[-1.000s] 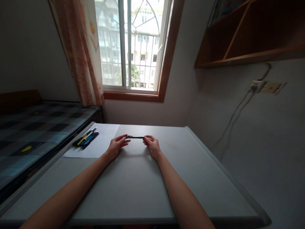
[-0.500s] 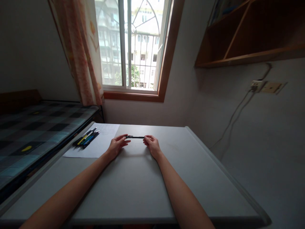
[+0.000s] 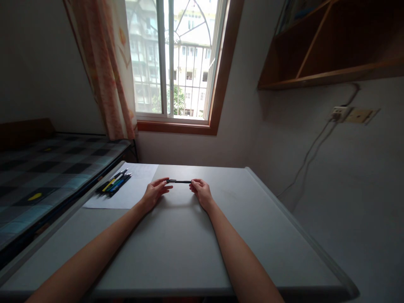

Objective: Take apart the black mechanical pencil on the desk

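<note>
A thin black pen [image 3: 179, 182] is held level just above the grey table [image 3: 176, 248], crosswise to my view. My left hand [image 3: 154, 193] pinches its left end between thumb and fingers. The pen's right end sits in the closed fingertips of my right hand [image 3: 202, 193]. Both wrists rest low near the tabletop.
A white sheet of paper [image 3: 129, 191] lies to the left with several pens [image 3: 114, 183] in a bundle on its left edge. A bed with a checked cover [image 3: 41, 168] stands left of the table. A window, a curtain, a wall shelf and a socket with a cable lie beyond.
</note>
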`<state>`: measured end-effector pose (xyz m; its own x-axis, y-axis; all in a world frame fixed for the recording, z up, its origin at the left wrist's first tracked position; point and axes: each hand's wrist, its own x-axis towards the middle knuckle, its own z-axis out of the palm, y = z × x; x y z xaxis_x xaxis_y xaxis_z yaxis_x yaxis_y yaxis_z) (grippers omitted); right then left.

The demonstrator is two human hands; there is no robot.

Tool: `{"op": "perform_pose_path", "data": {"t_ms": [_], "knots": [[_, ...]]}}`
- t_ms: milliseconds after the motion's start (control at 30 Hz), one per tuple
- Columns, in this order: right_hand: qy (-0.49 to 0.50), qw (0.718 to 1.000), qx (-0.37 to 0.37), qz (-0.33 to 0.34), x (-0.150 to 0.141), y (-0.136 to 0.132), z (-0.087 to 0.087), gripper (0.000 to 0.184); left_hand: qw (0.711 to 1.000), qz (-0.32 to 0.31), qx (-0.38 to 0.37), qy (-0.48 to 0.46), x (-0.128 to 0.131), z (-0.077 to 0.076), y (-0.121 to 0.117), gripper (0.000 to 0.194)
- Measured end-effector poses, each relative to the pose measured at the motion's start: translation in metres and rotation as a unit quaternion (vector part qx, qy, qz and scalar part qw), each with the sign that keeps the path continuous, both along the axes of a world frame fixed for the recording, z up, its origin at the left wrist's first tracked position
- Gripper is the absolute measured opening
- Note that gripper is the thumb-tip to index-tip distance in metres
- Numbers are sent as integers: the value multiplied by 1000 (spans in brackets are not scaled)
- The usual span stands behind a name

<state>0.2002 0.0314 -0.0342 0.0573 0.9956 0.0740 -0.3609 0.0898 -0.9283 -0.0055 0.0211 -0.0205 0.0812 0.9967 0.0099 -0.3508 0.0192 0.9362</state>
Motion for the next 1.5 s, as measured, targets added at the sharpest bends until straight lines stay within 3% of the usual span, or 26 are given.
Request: {"op": "perform_pose_path", "data": {"t_ms": [1500], "knots": [[-8,1000,2,0,1,2,-2,33,1000,0,-4,11,0,3,-1,33]]}}
